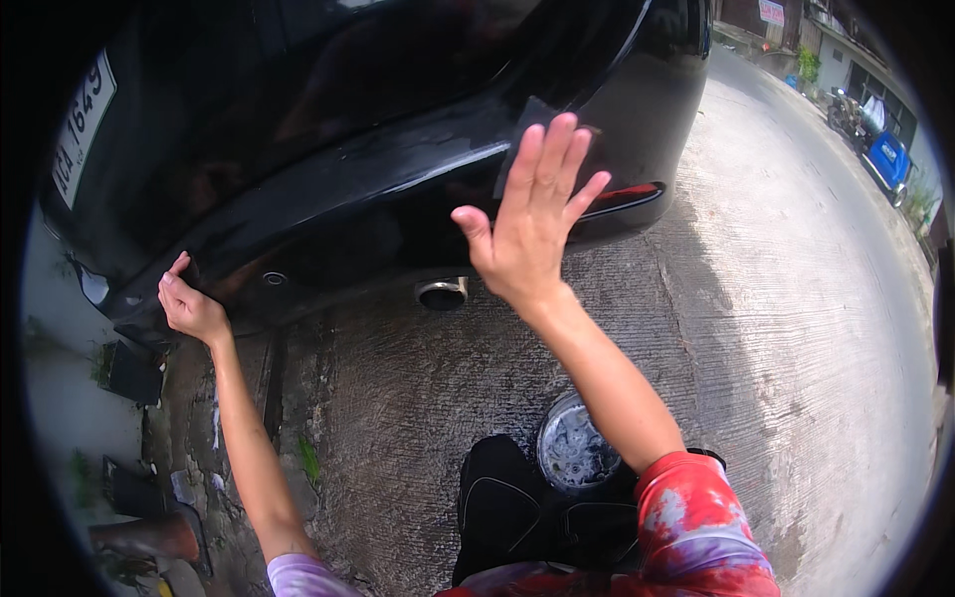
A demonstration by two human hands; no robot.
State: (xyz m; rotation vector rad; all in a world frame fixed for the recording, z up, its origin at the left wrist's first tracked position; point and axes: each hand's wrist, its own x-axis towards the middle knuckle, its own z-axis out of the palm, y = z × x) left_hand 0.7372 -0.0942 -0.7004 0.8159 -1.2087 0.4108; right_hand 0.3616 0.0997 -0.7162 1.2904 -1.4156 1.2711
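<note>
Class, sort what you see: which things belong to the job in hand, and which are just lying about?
Job: black car; right hand, over an apparent dark cloth; left hand; bucket of suds.

Just about: blue vehicle; dark planter; grass tuft.

The car bumper (328,184) was black and very glossy, with a smooth painted skin which gave clear reflections. At its right corner, the red reflector (629,193) looked like shiny plastic. Under its lower edge, the exhaust tip (455,286) was of bright, polished metal. The dark piece (531,112) under the right hand (530,234) seemed to be cloth, matt. The concrete ground (398,408) was rough and finely ridged, with a wet shine. The trousers (495,502) were of dull black cloth, the sleeve (696,512) of soft matt fabric.
</note>
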